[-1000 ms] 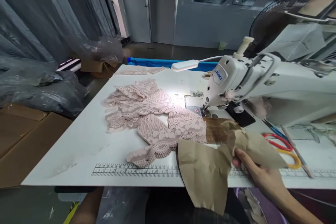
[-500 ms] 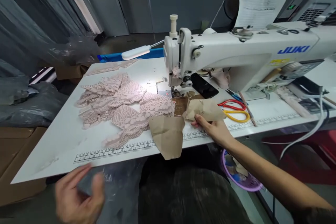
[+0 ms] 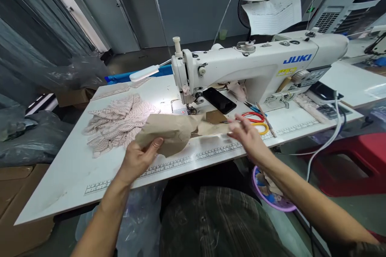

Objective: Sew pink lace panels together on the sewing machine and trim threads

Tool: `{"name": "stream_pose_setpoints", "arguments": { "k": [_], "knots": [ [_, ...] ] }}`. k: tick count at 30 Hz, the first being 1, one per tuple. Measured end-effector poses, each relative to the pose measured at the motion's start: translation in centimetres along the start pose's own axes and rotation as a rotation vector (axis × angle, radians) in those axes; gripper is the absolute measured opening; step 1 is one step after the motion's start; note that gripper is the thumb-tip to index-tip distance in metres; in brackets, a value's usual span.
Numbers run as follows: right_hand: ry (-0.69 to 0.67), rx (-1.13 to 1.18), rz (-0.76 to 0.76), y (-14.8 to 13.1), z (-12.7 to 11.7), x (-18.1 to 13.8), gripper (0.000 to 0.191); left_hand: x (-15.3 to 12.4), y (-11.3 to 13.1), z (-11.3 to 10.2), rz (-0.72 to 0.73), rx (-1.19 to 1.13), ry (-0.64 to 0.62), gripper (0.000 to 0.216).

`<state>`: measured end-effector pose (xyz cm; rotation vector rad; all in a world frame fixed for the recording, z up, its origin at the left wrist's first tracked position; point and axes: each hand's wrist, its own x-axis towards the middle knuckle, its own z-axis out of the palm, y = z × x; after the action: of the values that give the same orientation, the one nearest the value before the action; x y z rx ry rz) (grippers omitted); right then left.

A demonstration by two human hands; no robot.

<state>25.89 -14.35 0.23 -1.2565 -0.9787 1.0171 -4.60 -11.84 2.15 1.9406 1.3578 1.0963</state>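
Observation:
My left hand (image 3: 143,158) grips the left end of a tan cut piece of fabric (image 3: 170,132), thumb on top, and holds it raised over the table's front edge. The fabric stretches right past the needle area of the white sewing machine (image 3: 241,62). My right hand (image 3: 249,136) is over the right end of the tan material, fingers apart and somewhat blurred. Beside it are scissors (image 3: 259,127) with one red and one yellow handle. A heap of pale pink lace pieces (image 3: 120,120) lies left of the machine.
A black phone (image 3: 219,100) rests below the machine's arm. A thin brown stick (image 3: 267,121) lies beside the scissors. A ruler strip (image 3: 199,156) runs along the table's front. Under the edge stands a purple basket (image 3: 273,204) with scraps; a red stool (image 3: 352,164) is at right.
My left hand has come up from below the table edge and taken hold of the tan fabric. My right hand has let go of the tan material and its fingers have spread. The view has shifted right.

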Motion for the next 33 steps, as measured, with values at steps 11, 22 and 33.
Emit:
{"name": "stream_pose_setpoints", "arguments": {
  "k": [11,22,33],
  "knots": [
    [-0.736,-0.407,-0.335,-3.6,3.7,2.6,0.044,3.2,-1.8,-2.2,-0.19,-0.352,-0.328,0.047],
    [-0.867,-0.126,0.202,-1.3,2.4,6.0,0.031,5.5,-2.9,-2.6,0.247,0.402,-0.578,0.067],
    [-1.478,-0.448,0.426,-3.7,-0.1,7.5,0.033,2.0,-3.3,0.0,0.427,0.94,-0.311,0.051]
  ]
}}
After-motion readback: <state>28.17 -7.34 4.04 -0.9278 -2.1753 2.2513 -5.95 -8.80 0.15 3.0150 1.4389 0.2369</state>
